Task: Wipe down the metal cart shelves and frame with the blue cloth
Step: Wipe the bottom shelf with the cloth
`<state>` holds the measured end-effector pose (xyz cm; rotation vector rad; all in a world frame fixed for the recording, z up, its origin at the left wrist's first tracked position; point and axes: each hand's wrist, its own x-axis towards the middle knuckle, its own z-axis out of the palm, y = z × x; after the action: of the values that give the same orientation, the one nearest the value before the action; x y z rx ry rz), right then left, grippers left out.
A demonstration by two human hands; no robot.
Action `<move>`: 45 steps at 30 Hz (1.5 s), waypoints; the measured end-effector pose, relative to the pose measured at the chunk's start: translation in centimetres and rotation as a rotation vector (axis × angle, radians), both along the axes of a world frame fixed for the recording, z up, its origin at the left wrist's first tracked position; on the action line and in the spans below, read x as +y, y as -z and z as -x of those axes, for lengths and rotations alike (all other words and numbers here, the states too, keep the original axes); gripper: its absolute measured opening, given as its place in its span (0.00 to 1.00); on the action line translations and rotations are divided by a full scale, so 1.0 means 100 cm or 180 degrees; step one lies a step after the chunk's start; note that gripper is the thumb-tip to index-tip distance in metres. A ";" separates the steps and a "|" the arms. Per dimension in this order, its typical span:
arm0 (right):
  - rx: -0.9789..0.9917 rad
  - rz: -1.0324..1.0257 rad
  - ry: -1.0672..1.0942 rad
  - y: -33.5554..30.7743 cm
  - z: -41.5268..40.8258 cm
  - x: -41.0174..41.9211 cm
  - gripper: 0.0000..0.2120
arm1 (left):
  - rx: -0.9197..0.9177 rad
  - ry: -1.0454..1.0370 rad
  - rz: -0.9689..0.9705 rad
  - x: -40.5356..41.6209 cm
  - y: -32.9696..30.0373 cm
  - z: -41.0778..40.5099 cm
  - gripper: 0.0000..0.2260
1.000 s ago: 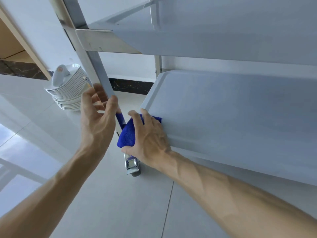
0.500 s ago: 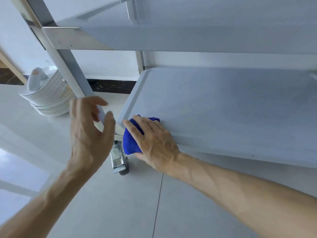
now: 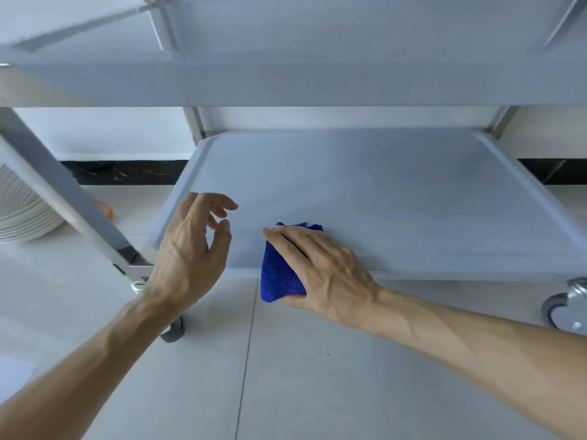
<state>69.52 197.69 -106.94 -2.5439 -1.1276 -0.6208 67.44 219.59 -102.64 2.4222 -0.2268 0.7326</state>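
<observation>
Both hands shifted rightward: we see right hand (image 3: 320, 268) gripping plush folded blue cloth (image 3: 277, 277) on smooth shelf (image 3: 381, 192); left hand (image 3: 190, 252) loosely spread, holding nothing.

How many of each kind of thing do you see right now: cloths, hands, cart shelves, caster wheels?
Blue cloth: 1
Hands: 2, left hand and right hand
Cart shelves: 2, lower shelf and upper shelf
Caster wheels: 2, near left wheel and right wheel
Total: 7
</observation>
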 end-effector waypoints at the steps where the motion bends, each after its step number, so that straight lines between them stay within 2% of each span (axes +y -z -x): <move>1: 0.0033 0.0016 0.0010 0.000 0.000 -0.009 0.42 | 0.0048 0.0089 -0.0024 -0.007 0.001 -0.002 0.11; 6: 0.0125 0.0080 0.0157 -0.004 0.003 -0.061 0.40 | 0.0564 0.0496 -0.0356 -0.045 0.006 -0.013 0.11; 10: 0.0322 0.0211 0.0252 -0.007 0.004 -0.104 0.38 | 0.0613 0.0801 -0.0584 -0.076 0.004 -0.021 0.11; 19: 0.0778 0.0339 0.0719 -0.014 0.009 -0.211 0.42 | 0.0707 0.1539 -0.0908 -0.157 0.000 -0.036 0.10; 29: 0.1256 0.0634 0.0991 -0.029 0.007 -0.311 0.43 | 0.0636 0.2173 -0.1939 -0.231 0.006 -0.046 0.17; 33: 0.1282 0.0651 0.1261 -0.030 0.015 -0.343 0.40 | 0.0784 0.2291 -0.2178 -0.253 0.009 -0.051 0.25; 35: 0.1464 0.0505 0.1525 -0.035 0.021 -0.354 0.40 | 0.0740 0.2228 -0.2426 -0.256 0.012 -0.051 0.27; 38: 0.1757 0.0076 0.1787 -0.045 0.035 -0.358 0.39 | 0.0451 0.2010 -0.2628 -0.261 0.015 -0.049 0.24; 41: 0.1754 -0.0716 0.2035 -0.049 0.061 -0.353 0.39 | 0.0625 0.1862 -0.2265 -0.279 0.008 -0.051 0.22; 45: 0.1361 -0.2096 0.2529 -0.055 0.097 -0.353 0.37 | 0.0852 0.2152 -0.1461 -0.315 -0.019 -0.060 0.16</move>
<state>59.77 162.44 -101.42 -2.2669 0.2470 -0.4573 73.44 188.08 -100.76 2.5645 -1.1347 0.0463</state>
